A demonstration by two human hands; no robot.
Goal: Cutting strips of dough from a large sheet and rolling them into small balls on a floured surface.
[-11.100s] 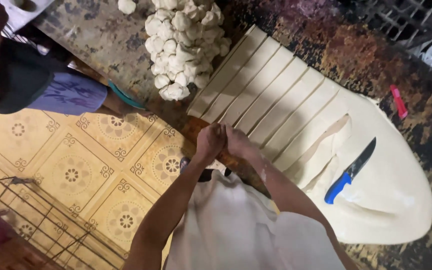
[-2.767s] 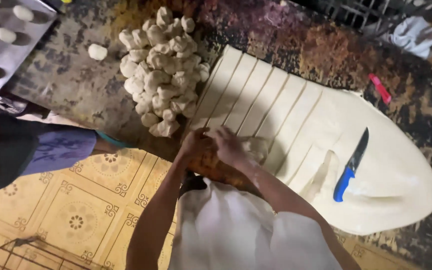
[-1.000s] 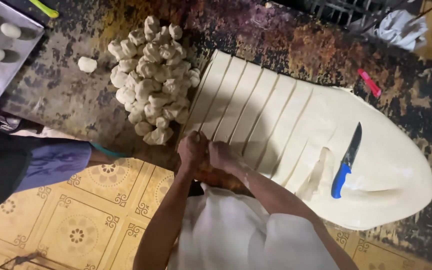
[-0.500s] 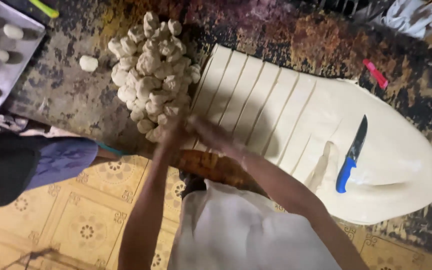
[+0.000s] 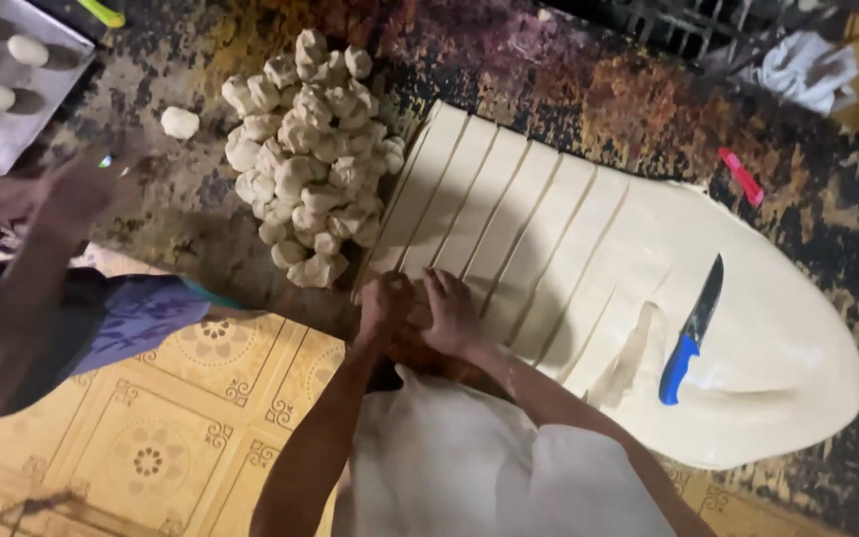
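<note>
My left hand and my right hand meet at the near end of a big flat sheet of pale dough that is cut into long strips. Both hands pinch the end of a strip; the piece itself is mostly hidden by my fingers. Just left of them lies a heap of small torn dough lumps. A knife with a blue handle rests on the uncut part of the sheet, to my right.
Another person's hand reaches over the dark, worn table at left, near a single dough ball. A metal tray with round balls sits top left. A red object lies beyond the dough. Patterned floor tiles below.
My left hand reached out to the heap of lumps half a second ago and has come back to the strip end. Another person's hand has entered at left.
</note>
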